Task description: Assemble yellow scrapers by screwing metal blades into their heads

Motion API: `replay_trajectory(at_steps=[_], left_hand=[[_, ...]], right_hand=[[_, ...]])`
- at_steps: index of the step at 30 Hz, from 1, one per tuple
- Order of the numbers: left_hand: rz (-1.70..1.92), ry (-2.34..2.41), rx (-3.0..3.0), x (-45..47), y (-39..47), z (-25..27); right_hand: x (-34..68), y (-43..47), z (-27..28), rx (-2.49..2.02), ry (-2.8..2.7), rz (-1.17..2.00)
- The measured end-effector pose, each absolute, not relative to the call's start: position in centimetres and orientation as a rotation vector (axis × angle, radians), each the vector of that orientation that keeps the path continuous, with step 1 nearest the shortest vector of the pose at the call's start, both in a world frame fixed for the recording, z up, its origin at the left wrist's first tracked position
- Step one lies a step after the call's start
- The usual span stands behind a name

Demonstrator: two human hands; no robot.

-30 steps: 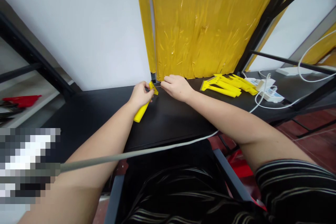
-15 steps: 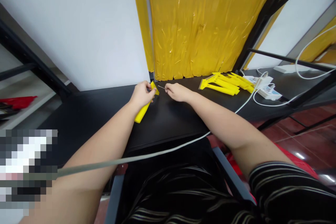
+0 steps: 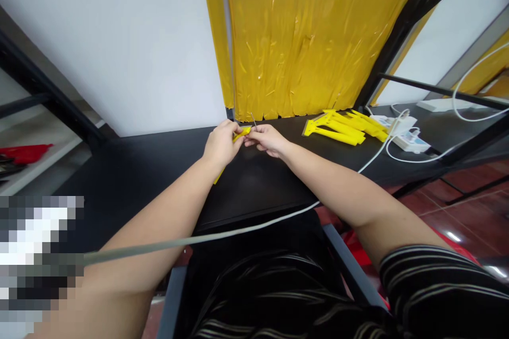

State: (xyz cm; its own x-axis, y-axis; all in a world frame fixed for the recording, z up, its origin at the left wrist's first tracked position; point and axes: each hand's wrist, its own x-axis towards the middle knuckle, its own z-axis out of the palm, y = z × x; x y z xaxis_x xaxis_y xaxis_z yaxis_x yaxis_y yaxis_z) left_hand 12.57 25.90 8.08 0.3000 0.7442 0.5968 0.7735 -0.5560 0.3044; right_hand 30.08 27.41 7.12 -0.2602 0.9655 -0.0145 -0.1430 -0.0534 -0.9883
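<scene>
Left hand: our left hand (image 3: 221,144) is wrapped around the yellow scraper (image 3: 240,134), its head poking out past our fingertips.
Right hand: our right hand (image 3: 267,139) pinches a thin metal blade (image 3: 253,119) between fingertips, beside the scraper head.
Beyond fingers: scraper pile (image 3: 342,126) on black table (image 3: 131,175).

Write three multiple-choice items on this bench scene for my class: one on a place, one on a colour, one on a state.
1. Where does the pile of spare scrapers lie?
A. on the black table, to the right of the hands
B. on the floor
C. on the left shelf

2. What colour is the plastic sheet hanging behind the table?
A. blue
B. yellow
C. green

3. What is the right hand doing?
A. resting flat on the table
B. gripping the white cable
C. pinching a thin metal blade at the scraper's head

Key: 1 A, the pile sits on the table near the power strip; 2 B, the sheet is yellow; 3 C, the left hand holds the yellow scraper while the blade sticks up from the right fingertips.
</scene>
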Motion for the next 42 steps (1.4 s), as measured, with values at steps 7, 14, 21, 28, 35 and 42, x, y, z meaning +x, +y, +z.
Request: replay_trajectory(at_steps=[7, 14, 21, 28, 35, 42], left_hand=[[-1.309, -1.311, -2.615, 12.6, 26.2, 7.9], [-1.422, -1.429, -2.626, 13.2, 25.6, 8.1], [-1.959, -2.012, -2.768, 14.2, 25.2, 8.1], [-2.322, -2.001, -3.002, 13.6, 25.6, 8.1], [-2.518, -2.465, -2.848, 13.2, 26.0, 8.2], [-2.218, -2.445, -2.748, 11.9, 26.5, 8.7]], right_hand=[[30.5, 27.6, 6.8, -0.909, -1.184, 1.354], [30.8, 28.3, 5.9, -0.821, -1.437, 1.141], [31.6, 28.0, 6.1, -0.857, -1.765, 0.555], [32.1, 27.4, 6.7, -0.797, -2.042, 0.058], [32.6, 27.8, 7.2, -0.808, -2.199, -0.002], [35.7, 28.9, 6.9, -1.205, -2.305, 0.230]])
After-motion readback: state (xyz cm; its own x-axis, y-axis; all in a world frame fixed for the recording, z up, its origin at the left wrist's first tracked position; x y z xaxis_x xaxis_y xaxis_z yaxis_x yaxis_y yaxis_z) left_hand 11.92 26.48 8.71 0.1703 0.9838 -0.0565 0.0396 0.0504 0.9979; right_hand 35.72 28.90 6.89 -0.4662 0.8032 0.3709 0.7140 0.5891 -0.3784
